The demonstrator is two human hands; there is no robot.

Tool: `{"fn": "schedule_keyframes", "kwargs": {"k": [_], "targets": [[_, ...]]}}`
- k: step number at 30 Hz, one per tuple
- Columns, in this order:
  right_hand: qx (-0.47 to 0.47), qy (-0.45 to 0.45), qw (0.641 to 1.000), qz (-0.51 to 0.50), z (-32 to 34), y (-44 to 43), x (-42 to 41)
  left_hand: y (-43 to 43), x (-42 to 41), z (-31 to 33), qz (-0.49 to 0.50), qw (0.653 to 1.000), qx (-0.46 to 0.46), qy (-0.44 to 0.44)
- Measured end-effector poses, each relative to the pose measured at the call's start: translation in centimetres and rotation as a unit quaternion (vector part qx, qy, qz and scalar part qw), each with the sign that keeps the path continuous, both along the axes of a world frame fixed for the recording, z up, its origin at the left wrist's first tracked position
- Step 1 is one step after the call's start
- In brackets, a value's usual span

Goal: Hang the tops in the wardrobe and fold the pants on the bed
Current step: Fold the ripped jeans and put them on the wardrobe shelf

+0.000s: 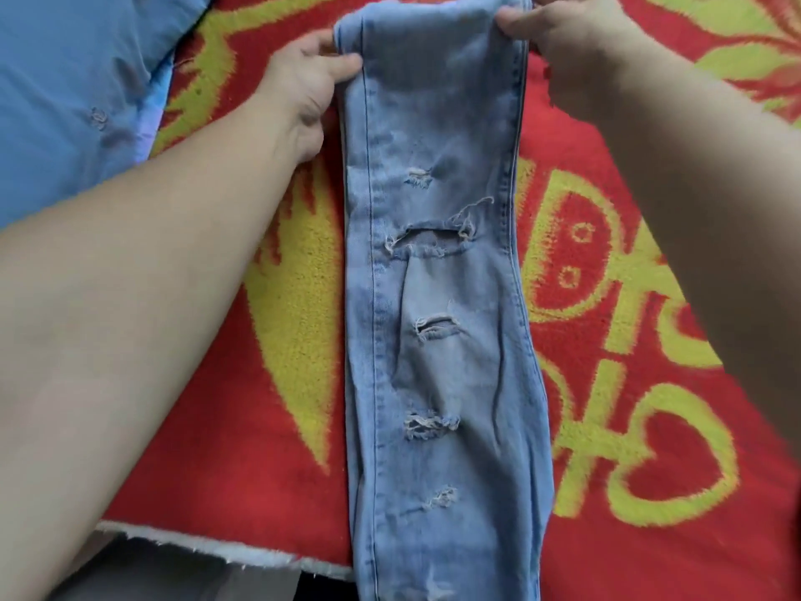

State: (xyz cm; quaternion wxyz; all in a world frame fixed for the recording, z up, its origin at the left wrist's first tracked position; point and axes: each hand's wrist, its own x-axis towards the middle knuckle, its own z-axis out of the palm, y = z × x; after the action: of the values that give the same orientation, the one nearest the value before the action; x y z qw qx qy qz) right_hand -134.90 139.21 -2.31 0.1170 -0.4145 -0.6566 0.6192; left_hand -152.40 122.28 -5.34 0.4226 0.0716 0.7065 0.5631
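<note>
Light blue ripped jeans [437, 297] lie lengthwise down the middle of the bed, legs stacked into one long strip with several frayed tears. My left hand [307, 75] pinches the strip's left edge near the far end. My right hand [568, 41] grips the right edge at the same far end, thumb on top of the denim. The near end of the jeans hangs past the bed's front edge and runs out of view.
A red blanket with yellow patterns [650, 340] covers the bed. A blue garment with a small button [65, 101] lies at the upper left. The blanket's white-fringed front edge [216, 553] shows at the bottom left, with dark floor below.
</note>
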Motion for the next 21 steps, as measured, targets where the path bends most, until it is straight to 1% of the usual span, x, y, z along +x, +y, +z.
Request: {"fn": "schedule_keyframes", "kwargs": {"k": [3,4,5,6,8,9,11,13,16,19,21], "targets": [[0.007,0.055,0.998,0.032,4.1,-2.1,3.2,-2.5,2.1,3.2,-0.014,0.998,0.02,0.058],[0.008,0.063,0.997,0.045,4.9,-3.1,4.5,-3.8,3.2,4.1,-0.017,0.997,0.02,0.069],[0.01,0.049,0.997,0.054,5.2,-4.2,6.0,-5.3,4.4,4.6,-0.019,0.997,0.018,0.073],[0.006,0.015,0.998,0.066,5.5,-5.6,7.5,-6.8,5.8,4.8,-0.024,0.997,0.006,0.07],[0.005,-0.087,0.992,0.088,4.9,-8.7,11.1,-10.3,8.5,4.1,-0.036,0.995,-0.067,0.061],[0.003,-0.136,0.985,0.108,4.1,-10.3,13.1,-12.3,9.8,3.3,-0.041,0.992,-0.102,0.054],[-0.028,-0.203,0.97,0.131,2.7,-13.4,17.0,-16.1,12.3,1.2,-0.051,0.986,-0.154,0.029],[-0.057,-0.239,0.965,0.094,0.8,-15.2,19.7,-18.6,14.3,-0.4,-0.016,0.981,-0.195,-0.009],[-0.091,-0.26,0.961,-0.018,-1.7,-16.2,21.5,-19.8,16.1,-1.7,0.036,0.97,-0.237,-0.047],[-0.102,-0.246,0.961,-0.076,-3.1,-16.3,21.4,-19.0,16.2,-2.7,0.04,0.972,-0.229,-0.03],[-0.097,-0.22,0.967,-0.086,-3.7,-16.0,20.2,-17.8,16.3,-2.9,0.046,0.977,-0.209,-0.018]]}}
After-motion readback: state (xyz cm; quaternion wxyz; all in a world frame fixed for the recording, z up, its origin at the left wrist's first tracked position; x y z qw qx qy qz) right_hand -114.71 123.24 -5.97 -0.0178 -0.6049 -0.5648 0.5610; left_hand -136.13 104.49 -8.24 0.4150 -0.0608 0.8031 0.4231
